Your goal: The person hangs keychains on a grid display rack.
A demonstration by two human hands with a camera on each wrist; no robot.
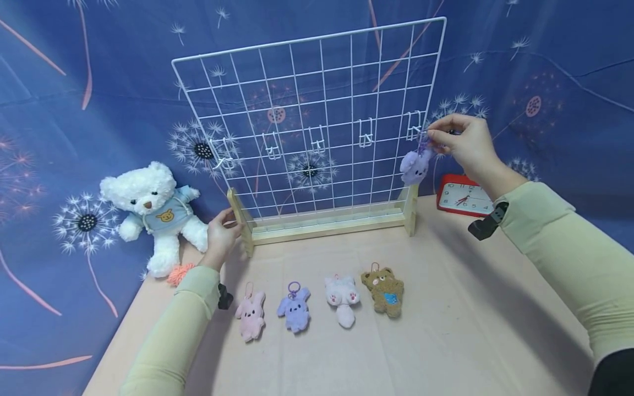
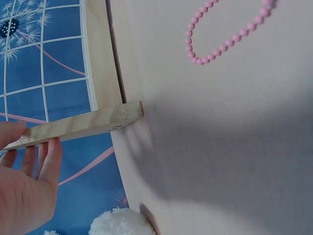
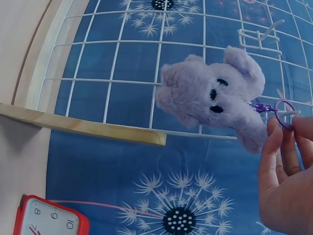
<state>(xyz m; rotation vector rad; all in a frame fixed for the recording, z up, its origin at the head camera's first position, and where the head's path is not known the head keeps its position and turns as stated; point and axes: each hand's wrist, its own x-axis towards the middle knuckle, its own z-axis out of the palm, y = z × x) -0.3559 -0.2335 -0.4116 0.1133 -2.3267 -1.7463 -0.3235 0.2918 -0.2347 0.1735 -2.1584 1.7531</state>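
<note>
At the right end of a white wire grid rack [image 1: 309, 41], my right hand [image 1: 468, 140] pinches the purple ring [image 3: 277, 110] of a lilac plush keychain [image 1: 415, 169]. In the right wrist view the ring overlaps the white tip of a hook [image 3: 294, 112], and the plush dangles sideways with its face showing. My left hand [image 1: 221, 236] grips the rack's left wooden upright [image 2: 83, 123], thumb on one side and fingers on the other.
Several white hooks [image 1: 366, 137] hang across the grid. In front lie a pink rabbit [image 1: 251, 317], a purple plush [image 1: 296, 312], a white plush [image 1: 343, 297] and a brown bear [image 1: 385, 291]. A white teddy [image 1: 163, 206] sits left; a red clock [image 1: 463, 195] stands right.
</note>
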